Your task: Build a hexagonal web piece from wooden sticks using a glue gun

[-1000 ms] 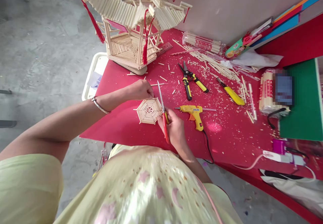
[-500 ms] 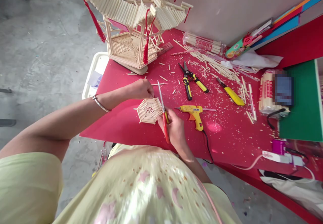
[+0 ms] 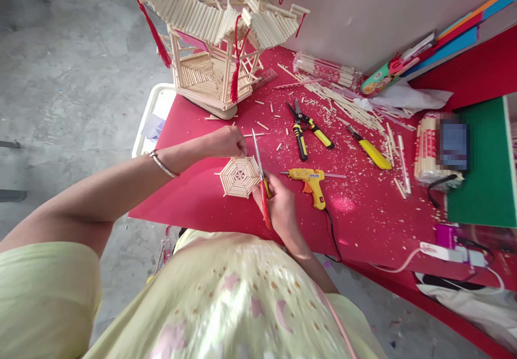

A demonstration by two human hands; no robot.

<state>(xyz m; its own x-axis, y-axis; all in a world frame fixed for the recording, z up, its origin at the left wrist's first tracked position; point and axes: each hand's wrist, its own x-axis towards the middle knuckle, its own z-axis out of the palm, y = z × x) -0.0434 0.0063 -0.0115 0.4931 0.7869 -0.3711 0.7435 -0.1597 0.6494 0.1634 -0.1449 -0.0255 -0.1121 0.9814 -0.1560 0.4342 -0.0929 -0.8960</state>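
Note:
A small hexagonal panel of wooden sticks [image 3: 236, 182], patterned like a web, lies near the front of the red table. Scissors with red handles [image 3: 265, 205] are in my right hand [image 3: 281, 208], with the blades pointing away from me along the panel's right edge. That hand's thumb or finger meets the panel's right corner. My left hand [image 3: 230, 142] is closed in a pinch just above the panel's far edge; whatever sits between its fingertips is too small to tell.
A stick-built pavilion [image 3: 202, 78] with red tassels stands at the back left. Right of my hands are a yellow glue gun [image 3: 311, 178], pliers-like cutters [image 3: 305, 127] and a yellow utility knife [image 3: 374, 153]. Loose sticks [image 3: 351, 105] and crumbs scatter the red table [image 3: 181, 197].

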